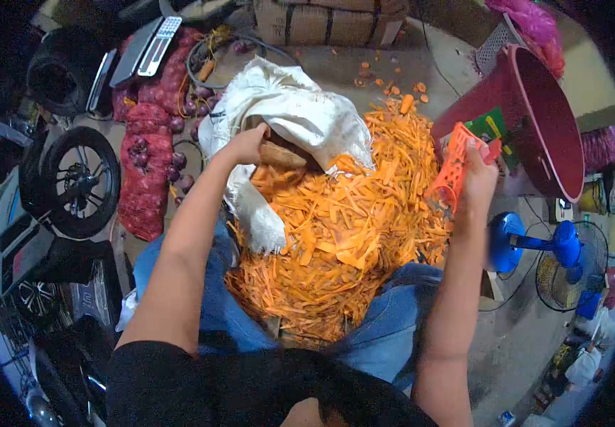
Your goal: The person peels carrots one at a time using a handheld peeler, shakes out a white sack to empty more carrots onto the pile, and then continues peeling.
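A white woven sack (286, 99) lies with its mouth open at the far side of a heap of orange carrot strips (343, 228). My left hand (249, 144) is closed on the edge of the sack's mouth, and inside the opening something brown shows. At the right of the heap, my right hand (480, 167) grips an orange plastic basket (451, 169) with holes, tilted on its side. Whether the basket holds anything is hidden. The heap lies between my knees.
A large dark red tub (549, 121) leans at the right, with a blue fan (565, 245) nearer me. Red net bags of onions (144, 185) and a motorbike wheel (80, 183) are at the left. Cardboard boxes (322, 25) stand at the back.
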Demonstrator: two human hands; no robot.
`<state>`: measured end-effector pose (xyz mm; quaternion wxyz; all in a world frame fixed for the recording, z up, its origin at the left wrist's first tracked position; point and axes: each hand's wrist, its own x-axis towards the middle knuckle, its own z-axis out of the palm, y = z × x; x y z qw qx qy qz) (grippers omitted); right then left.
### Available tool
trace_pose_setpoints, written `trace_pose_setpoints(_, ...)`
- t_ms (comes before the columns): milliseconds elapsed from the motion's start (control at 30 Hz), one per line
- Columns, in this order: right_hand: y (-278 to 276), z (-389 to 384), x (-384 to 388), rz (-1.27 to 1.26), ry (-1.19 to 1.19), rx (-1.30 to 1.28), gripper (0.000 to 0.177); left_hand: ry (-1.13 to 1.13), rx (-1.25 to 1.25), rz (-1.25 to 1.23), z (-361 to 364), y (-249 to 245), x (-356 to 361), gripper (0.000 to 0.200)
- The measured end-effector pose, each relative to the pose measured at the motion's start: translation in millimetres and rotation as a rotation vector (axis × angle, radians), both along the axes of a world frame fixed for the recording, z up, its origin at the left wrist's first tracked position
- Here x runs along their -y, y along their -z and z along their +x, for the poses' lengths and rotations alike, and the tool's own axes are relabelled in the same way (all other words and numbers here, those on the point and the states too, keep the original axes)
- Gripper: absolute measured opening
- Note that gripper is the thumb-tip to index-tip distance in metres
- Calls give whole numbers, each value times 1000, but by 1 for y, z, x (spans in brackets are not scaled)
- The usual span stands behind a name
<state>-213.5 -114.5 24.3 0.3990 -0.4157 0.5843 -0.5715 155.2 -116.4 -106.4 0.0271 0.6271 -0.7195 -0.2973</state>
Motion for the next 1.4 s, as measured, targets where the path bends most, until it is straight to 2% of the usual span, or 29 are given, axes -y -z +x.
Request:
trace_pose_setpoints(100, 4, -2, 0, -48, 22, -28, 13, 78, 1, -104, -24, -89, -2, 52)
trace_pose_setpoints(167, 3, 0, -1, -84, 24, -20, 13, 193, 51, -492, -45, -165, -21, 52)
trace_pose_setpoints(233, 5, 0, -6, -89, 29, -39, 16, 105, -102, -694, -66, -226, -45, 52)
trace_pose_setpoints(300, 18, -2, -5, 16, -68, -33, 18, -22, -352, -803, -74, -249, -61, 48)
trace_pose_setpoints(333, 13, 13, -10, -95, -46, 54, 19, -42, -410, -860, -79, -250, -68, 46)
trace_pose_setpoints(367, 4, 19, -21, 98, -116, -6, 17, -61, -473, -914, -87, -249, -76, 45)
trace_pose_setpoints(400, 4, 32, -28, 13, -189, 122, 15, -78, -517, -906, -97, -250, -88, 42)
trace_pose_setpoints(467, 8, 52, -38, 255, -329, 577, 10, -75, -586, -839, -111, -231, -102, 43)
trace_pose_setpoints(500, 16, 58, -41, 248, -355, 625, 15, -44, -539, -838, -120, -224, -108, 44)
trace_pose_setpoints(533, -17, 76, -51, 247, -282, 895, 24, -4, -539, -804, -127, -211, -113, 45)
trace_pose_setpoints(567, -23, 70, -56, 432, -349, 888, 33, 61, -479, -801, -133, -202, -116, 46)
trace_pose_setpoints(667, 4, 68, -51, 471, -287, 906, 36, 0, -521, -733, -141, -172, -119, 45)
trace_pose_setpoints(767, 12, 64, -49, 412, -334, 936, 34, 103, -642, -603, -144, -155, -120, 51)
trace_pose_setpoints(833, 14, 65, -46, 274, -184, 662, 22, -102, -1259, -191, -152, -131, -119, 54)
trace_pose_setpoints(867, 24, 65, -40, 308, -144, 647, 22, -209, -1315, -55, -155, -112, -115, 51)
trace_pose_setpoints(900, 32, 65, -39, 313, -141, 639, 22, -212, -1324, -51, -156, -113, -114, 51)
trace_pose_setpoints(967, 47, 67, -38, 190, -213, 575, 18, -735, -1818, 726, -154, -118, -112, 39)
trace_pose_setpoints(1000, 41, 71, -41, 225, -196, 585, 15, -641, -1871, 815, -152, -120, -114, 40)
trace_pose_setpoints(1033, 38, 71, -41, 234, -197, 581, 15, -650, -1875, 819, -149, -116, -112, 40)
trace_pose_setpoints(1100, 37, 69, -39, 321, -212, 417, 16, -531, -1949, 872, -141, -103, -105, 40)
trace_pose_setpoints(1167, 37, 68, -35, 282, -234, 428, 16, -518, -1983, 915, -134, -99, -101, 42)
trace_pose_setpoints(1233, 30, 70, -34, 108, -207, 86, 16, -404, -1802, 739, -132, -119, -101, 45)
trace_pose_setpoints(1267, 22, 78, -37, -80, -155, 32, 14, -432, -1776, 762, -132, -124, -100, 45)
trace_pose_setpoints(1367, 27, 73, -33, -144, -168, -60, 14, -567, -1754, 878, -130, -102, -94, 41)
trace_pose_setpoints(1400, 19, 71, -32, -133, -122, -105, 13, -617, -1672, 809, -132, -102, -94, 40)
